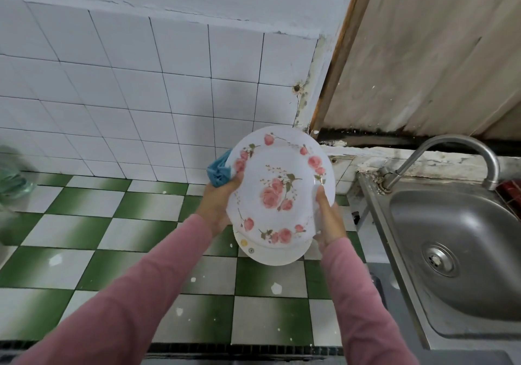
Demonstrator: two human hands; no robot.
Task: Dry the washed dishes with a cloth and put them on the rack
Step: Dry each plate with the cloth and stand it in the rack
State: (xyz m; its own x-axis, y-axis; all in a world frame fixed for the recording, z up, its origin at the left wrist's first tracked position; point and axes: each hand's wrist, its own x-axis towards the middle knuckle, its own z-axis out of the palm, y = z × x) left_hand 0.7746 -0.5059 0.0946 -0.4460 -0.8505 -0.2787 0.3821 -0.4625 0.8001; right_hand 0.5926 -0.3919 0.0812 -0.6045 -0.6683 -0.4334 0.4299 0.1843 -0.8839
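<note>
Currently, left of the round steel sink (479, 238), the rose-patterned white round plate (277, 176) tilts between two hands: the left hand (215, 209) grips its rim together with a blue cloth (220, 171), and the right hand (329, 219) pinches the opposite rim.

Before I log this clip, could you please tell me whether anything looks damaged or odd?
The white wall tile beside the wooden door frame has a chipped hole, cracked below. White specks dot the green-and-white checked tiles. The rose-patterned white plate looks intact.
</note>
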